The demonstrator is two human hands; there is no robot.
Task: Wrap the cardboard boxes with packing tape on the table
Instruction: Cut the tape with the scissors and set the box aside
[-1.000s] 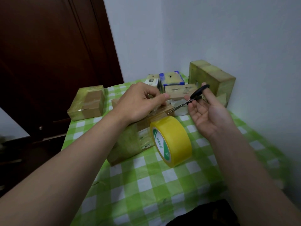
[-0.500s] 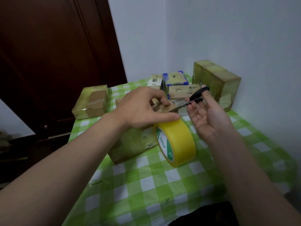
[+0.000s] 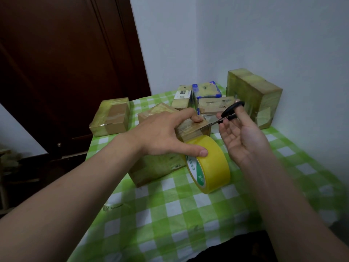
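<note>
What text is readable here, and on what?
"专用": green-and-white core label of the yellow tape roll; neighbouring characters blurred.
White label on the small box at the back: too small to read.
Printed label on the near cardboard box: blurred, unreadable.

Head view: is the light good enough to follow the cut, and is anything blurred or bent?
Head view: dim, flat light, no hard shadows or glare; the door is nearly black. Head view: the tape roll and scissors are sharp enough, while the tablecloth softens toward the right edge. Head view: the wide lens slants the door's edge and enlarges the forearms.
</note>
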